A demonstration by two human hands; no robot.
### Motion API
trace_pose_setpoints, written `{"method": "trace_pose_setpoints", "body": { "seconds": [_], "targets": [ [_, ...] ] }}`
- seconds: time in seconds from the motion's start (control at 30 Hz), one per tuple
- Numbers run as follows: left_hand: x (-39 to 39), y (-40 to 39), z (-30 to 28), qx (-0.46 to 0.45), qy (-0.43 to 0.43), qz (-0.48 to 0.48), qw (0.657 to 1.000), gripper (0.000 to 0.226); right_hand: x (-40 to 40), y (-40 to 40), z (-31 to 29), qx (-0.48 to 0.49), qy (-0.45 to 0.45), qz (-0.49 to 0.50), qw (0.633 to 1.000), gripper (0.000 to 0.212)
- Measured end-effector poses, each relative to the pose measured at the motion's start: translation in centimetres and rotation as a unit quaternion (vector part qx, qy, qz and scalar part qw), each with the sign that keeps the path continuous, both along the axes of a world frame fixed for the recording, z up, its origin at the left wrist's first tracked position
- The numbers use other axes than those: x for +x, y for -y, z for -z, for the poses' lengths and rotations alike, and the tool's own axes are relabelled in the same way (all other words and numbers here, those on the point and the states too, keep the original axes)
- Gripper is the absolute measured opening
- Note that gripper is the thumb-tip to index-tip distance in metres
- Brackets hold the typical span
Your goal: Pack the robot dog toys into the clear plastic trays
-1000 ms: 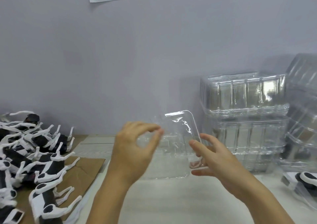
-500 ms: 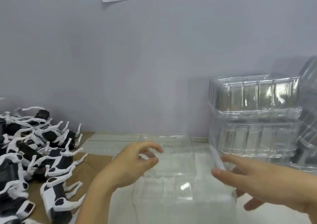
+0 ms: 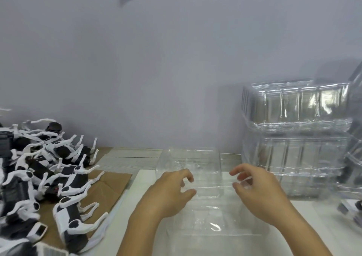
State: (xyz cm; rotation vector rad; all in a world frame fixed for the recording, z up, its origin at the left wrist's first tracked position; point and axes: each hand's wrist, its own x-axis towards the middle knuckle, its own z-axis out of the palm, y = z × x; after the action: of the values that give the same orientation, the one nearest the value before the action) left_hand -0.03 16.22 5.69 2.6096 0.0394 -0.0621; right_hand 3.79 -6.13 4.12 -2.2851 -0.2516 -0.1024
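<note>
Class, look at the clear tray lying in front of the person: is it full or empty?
Empty. The clear tray shows only table through its plastic; the robot dog toys all lie piled at left.

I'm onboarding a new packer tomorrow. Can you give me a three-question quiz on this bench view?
1. True or false: a robot dog toy already lies in the open clear tray in front of the person.
2. The pile of robot dog toys lies on which side of the bench?
A. the person's left
B. the person's right
C. straight ahead, against the wall
3. Fill in: the toys rest partly on a sheet of brown ____.

Key
1. False. The tray shows no toy; the left hand and right hand are at it, fingers curled.
2. A. The stack of clear trays stands on the right.
3. cardboard
</note>
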Motion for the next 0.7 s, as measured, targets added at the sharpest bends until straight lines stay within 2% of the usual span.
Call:
{"method": "trace_pose_setpoints", "body": {
  "seconds": [0.1, 0.2, 0.27, 0.33, 0.4, 0.47, 0.57, 0.63, 0.7],
  "targets": [
    [-0.3, 0.0, -1.1, 0.026, 0.058, -0.039, 0.997, 0.029, 0.2, 0.0, 0.3, 0.043, 0.014, 0.007, 0.999, 0.021],
    [-0.4, -0.9, -2.6, 0.006, 0.119, -0.087, 0.989, 0.017, 0.1, 0.0, 0.3, 0.096, 0.028, 0.001, 0.995, 0.019],
    [-0.2, -2.5, -3.1, 0.022, 0.125, -0.127, 0.984, 0.014, 0.0, 0.0, 0.4, 0.115, 0.042, -0.003, 0.992, 0.023],
    [0.2, -4.9, -3.2, 0.062, 0.106, -0.164, 0.979, 0.013, -0.1, -0.1, 0.4, 0.122, 0.053, -0.006, 0.991, 0.028],
    [0.7, -7.7, -3.0, 0.140, 0.068, -0.180, 0.971, 0.019, -0.1, -0.1, 0.5, 0.127, 0.057, -0.008, 0.990, 0.029],
    [1.4, -10.2, -2.5, 0.227, -0.004, -0.199, 0.953, 0.041, -0.1, -0.2, 0.6, 0.127, 0.060, -0.013, 0.990, 0.029],
    [2.3, -12.9, -1.7, 0.333, -0.108, -0.265, 0.898, 0.067, -0.1, -0.2, 0.8, 0.131, 0.060, -0.020, 0.989, 0.027],
    [2.7, -14.3, -1.4, 0.376, -0.143, -0.316, 0.859, 0.068, 0.0, -0.1, 0.9, 0.130, 0.059, -0.023, 0.989, 0.026],
    [2.8, -15.5, -1.2, 0.378, -0.154, -0.343, 0.846, 0.061, 0.1, -0.1, 1.1, 0.130, 0.058, -0.024, 0.990, 0.025]
  ]
}}
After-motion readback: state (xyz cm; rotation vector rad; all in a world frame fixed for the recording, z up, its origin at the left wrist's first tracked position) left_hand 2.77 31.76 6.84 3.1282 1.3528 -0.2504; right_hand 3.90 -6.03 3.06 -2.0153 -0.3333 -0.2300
